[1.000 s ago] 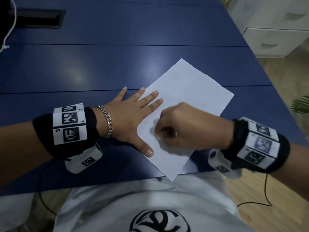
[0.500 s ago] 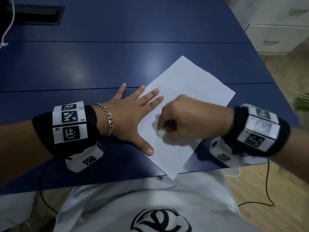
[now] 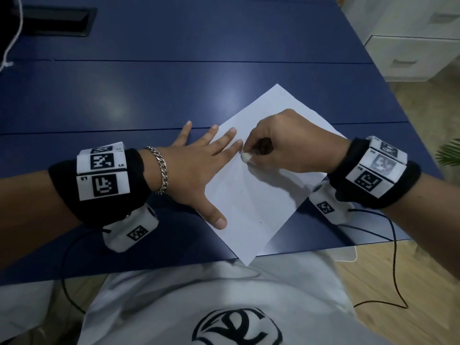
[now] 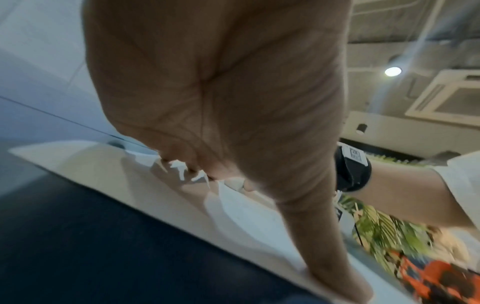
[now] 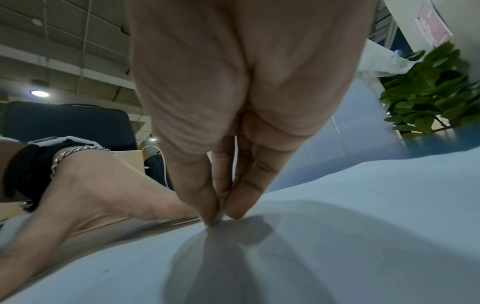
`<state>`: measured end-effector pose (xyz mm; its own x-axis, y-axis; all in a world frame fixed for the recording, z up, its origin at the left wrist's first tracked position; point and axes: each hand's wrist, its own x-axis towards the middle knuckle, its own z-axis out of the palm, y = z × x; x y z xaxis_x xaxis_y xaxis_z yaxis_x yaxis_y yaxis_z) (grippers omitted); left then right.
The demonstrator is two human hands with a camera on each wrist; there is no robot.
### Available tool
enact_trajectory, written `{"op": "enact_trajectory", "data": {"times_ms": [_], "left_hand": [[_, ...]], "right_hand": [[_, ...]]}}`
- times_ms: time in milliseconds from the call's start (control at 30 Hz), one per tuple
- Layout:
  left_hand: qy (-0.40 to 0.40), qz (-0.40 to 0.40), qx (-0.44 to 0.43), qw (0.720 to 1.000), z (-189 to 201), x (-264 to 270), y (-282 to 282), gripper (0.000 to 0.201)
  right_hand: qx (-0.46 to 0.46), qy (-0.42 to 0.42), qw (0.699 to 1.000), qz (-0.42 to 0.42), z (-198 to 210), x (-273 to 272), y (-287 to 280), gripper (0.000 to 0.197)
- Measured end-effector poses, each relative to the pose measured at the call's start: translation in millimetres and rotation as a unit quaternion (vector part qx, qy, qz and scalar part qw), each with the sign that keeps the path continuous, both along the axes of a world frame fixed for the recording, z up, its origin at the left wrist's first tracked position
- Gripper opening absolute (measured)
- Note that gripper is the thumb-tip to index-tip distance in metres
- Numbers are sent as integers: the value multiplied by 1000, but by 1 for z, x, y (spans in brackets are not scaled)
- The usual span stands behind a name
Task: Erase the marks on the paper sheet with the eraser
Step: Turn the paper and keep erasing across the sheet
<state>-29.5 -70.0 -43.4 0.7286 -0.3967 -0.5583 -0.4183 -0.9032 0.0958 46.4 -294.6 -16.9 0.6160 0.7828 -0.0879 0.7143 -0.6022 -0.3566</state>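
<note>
A white paper sheet (image 3: 258, 195) lies turned diamond-wise on the blue table (image 3: 149, 95), its near corner past the table's front edge. My left hand (image 3: 199, 168) lies flat with spread, straight fingers, pressing the sheet's left edge. My right hand (image 3: 249, 158) pinches a small white eraser (image 3: 245, 156) and holds its tip on the paper, right beside my left index fingertip. In the right wrist view the thumb and fingers (image 5: 207, 205) squeeze the eraser (image 5: 221, 209) against the sheet (image 5: 363, 226). Faint small marks (image 3: 260, 222) show on the lower half of the sheet.
A dark recessed slot (image 3: 54, 21) sits in the table's far left. White drawers (image 3: 410, 53) stand at the right, with a green plant (image 3: 450, 155) beside the table. Black cables (image 3: 395, 257) hang off the front edge by my wrists.
My right hand has moved with the eraser up the sheet, away from me, ending next to my left fingertips. My left hand has kept pressing the paper in place.
</note>
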Motion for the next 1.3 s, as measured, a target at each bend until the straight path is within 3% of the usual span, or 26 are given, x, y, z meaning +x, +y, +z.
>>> {"op": "enact_trajectory", "data": {"times_ms": [133, 267, 500, 633, 733, 900, 1133, 1300], "left_hand": [[-11, 4, 19, 1000, -2, 0, 0, 161], [-6, 12, 23, 1000, -3, -1, -1, 161], [-8, 12, 12, 1000, -5, 0, 1, 163], [-19, 16, 15, 1000, -6, -1, 2, 169], [-26, 16, 12, 999, -6, -1, 3, 169], [-71, 8, -21, 997, -2, 7, 4, 158], [-35, 9, -10, 999, -2, 13, 4, 160], [-27, 10, 1, 1000, -3, 13, 5, 159]], "right_hand": [[-18, -23, 999, 15, 2, -28, -5, 23], [-84, 83, 988, 99, 8, -75, -10, 17], [-46, -19, 999, 18, 5, -38, -8, 16], [-61, 73, 991, 99, 10, -78, -10, 11], [-44, 122, 988, 81, 13, -73, -20, 11], [2, 109, 994, -6, 10, -44, -25, 22], [2, 17, 1000, -8, 6, -19, 0, 12], [-51, 106, 989, 89, 13, -52, -1, 13]]}}
